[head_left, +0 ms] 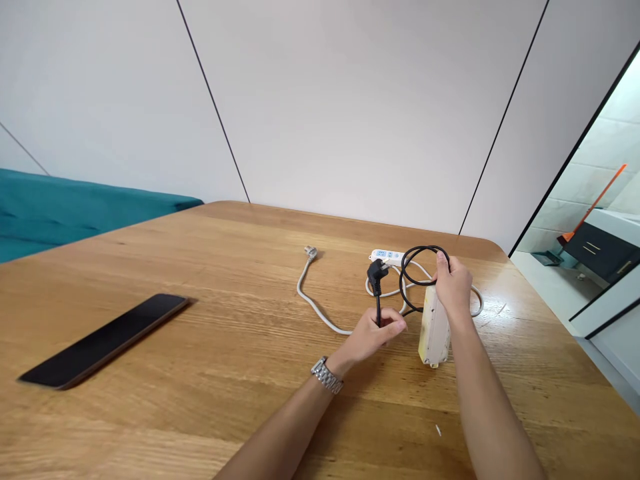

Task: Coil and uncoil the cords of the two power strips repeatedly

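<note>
Now, right of the frame's centre, your left hand (373, 333) pinches the black cord (379, 312) below its plug (377, 272); your right hand (454, 283) closes on its loop, perhaps the off-white block (434, 333) too. Looks like cord-handling; next calls for steady loops.

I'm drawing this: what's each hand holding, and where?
Left hand: black cord, just below its plug. Right hand: a black loop and, apparently, the top of the pale block.

The off-white block (433, 333) is partly covered by the right hand (454, 283), the white cable (327, 323) by the left hand (375, 331); the teal seat (85, 208) is cut off by the left edge.
</note>
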Action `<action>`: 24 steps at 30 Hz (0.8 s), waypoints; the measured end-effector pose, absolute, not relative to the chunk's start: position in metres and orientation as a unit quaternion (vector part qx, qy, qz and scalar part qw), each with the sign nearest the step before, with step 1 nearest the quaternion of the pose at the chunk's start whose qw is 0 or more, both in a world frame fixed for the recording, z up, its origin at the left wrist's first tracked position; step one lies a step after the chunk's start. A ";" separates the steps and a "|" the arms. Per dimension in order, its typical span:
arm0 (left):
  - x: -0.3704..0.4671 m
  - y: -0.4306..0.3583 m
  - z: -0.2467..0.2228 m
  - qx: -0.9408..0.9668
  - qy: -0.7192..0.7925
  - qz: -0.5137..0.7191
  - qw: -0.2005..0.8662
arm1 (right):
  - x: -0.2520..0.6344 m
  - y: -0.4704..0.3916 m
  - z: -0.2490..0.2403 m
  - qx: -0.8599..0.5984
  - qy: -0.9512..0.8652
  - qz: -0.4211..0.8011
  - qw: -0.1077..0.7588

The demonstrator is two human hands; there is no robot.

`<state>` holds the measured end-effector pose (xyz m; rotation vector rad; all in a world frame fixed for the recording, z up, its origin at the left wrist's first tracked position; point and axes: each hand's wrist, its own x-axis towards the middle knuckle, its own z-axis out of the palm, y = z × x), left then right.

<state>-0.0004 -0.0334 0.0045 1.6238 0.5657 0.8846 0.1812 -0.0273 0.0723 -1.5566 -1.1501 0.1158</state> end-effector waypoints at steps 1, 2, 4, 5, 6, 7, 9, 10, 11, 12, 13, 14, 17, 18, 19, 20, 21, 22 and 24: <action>0.001 -0.035 0.004 0.697 0.232 0.371 0.568 | 0.181 -0.027 0.072 -0.657 -0.488 0.053 0.572; 0.002 -0.035 0.003 0.697 0.227 0.368 0.572 | 0.179 -0.026 0.071 -0.650 -0.490 0.064 0.577; 0.004 -0.037 0.002 0.693 0.227 0.360 0.582 | 0.175 -0.025 0.070 -0.628 -0.498 0.098 0.589; 0.005 -0.037 0.002 0.690 0.229 0.355 0.588 | 0.172 -0.024 0.069 -0.615 -0.502 0.115 0.597; 0.006 -0.038 0.002 0.684 0.232 0.353 0.595 | 0.169 -0.024 0.068 -0.603 -0.505 0.126 0.605; 0.007 -0.038 0.002 0.675 0.233 0.356 0.603 | 0.165 -0.024 0.068 -0.593 -0.507 0.133 0.611; 0.009 -0.038 0.002 0.645 0.237 0.375 0.622 | 0.156 -0.025 0.067 -0.578 -0.513 0.138 0.619; 0.010 -0.038 0.001 0.626 0.239 0.387 0.633 | 0.153 -0.026 0.067 -0.573 -0.514 0.140 0.623; 0.010 -0.037 0.001 0.608 0.241 0.397 0.644 | 0.149 -0.027 0.068 -0.566 -0.515 0.146 0.627; 0.010 -0.036 0.001 0.591 0.244 0.403 0.655 | 0.147 -0.028 0.068 -0.557 -0.514 0.157 0.633; 0.009 -0.035 0.000 0.575 0.248 0.405 0.666 | 0.145 -0.028 0.068 -0.544 -0.515 0.173 0.639; 0.009 -0.034 0.000 0.562 0.253 0.405 0.676 | 0.143 -0.029 0.068 -0.529 -0.516 0.195 0.645; 0.009 -0.030 -0.001 0.532 0.263 0.413 0.691 | 0.140 -0.030 0.070 -0.468 -0.523 0.289 0.651; 0.010 -0.029 -0.001 0.526 0.262 0.416 0.694 | 0.139 -0.031 0.071 -0.450 -0.524 0.325 0.646; 0.010 -0.027 -0.002 0.521 0.257 0.419 0.698 | 0.138 -0.032 0.072 -0.435 -0.523 0.362 0.637; 0.009 -0.026 -0.003 0.515 0.251 0.424 0.701 | 0.137 -0.033 0.074 -0.423 -0.521 0.401 0.624; 0.009 -0.024 -0.004 0.509 0.248 0.430 0.703 | 0.136 -0.035 0.076 -0.413 -0.519 0.440 0.605; 0.007 -0.021 -0.005 0.501 0.249 0.437 0.704 | 0.136 -0.037 0.078 -0.403 -0.520 0.477 0.583; 0.003 -0.015 -0.006 0.480 0.251 0.450 0.710 | 0.137 -0.041 0.083 -0.379 -0.531 0.537 0.535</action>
